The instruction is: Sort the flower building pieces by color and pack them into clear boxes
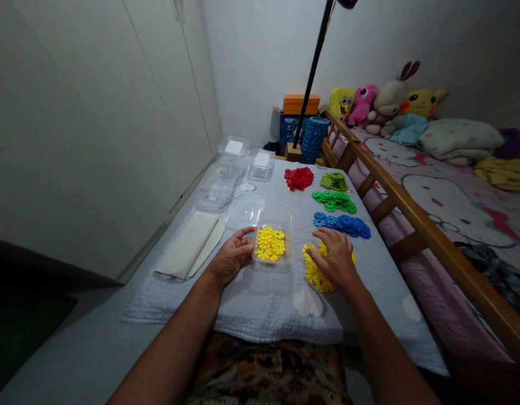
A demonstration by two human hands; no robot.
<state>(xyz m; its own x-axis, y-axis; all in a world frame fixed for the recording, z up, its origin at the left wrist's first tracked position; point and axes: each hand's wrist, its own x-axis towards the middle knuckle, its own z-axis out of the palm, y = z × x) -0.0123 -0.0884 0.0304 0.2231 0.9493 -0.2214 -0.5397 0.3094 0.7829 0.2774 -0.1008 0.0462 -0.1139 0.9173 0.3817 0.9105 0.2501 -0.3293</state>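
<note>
A clear plastic container [288, 230] stands in front of me with yellow flower-shaped plastic discs [270, 244] inside. My left hand [237, 253] grips its left wall, fingers bent at the rim. To the right lies a loose heap of the same yellow discs [314, 275] on the cloth. Over that heap hovers my right hand [335, 256], palm down with thumb and fingers apart; its underside is partly hidden. Just beyond it are piles of blue discs [342, 224], green discs [334, 201], light green discs [334, 181] and red discs [299, 178].
Further clear containers [220, 179] and lids [246, 212] sit at the table's back left. A folded beige cloth [188, 242] lies left of my arm. A wooden bed rail [395, 197] runs along the right side. Behind the table rises a black pole [313, 73] on a wooden base.
</note>
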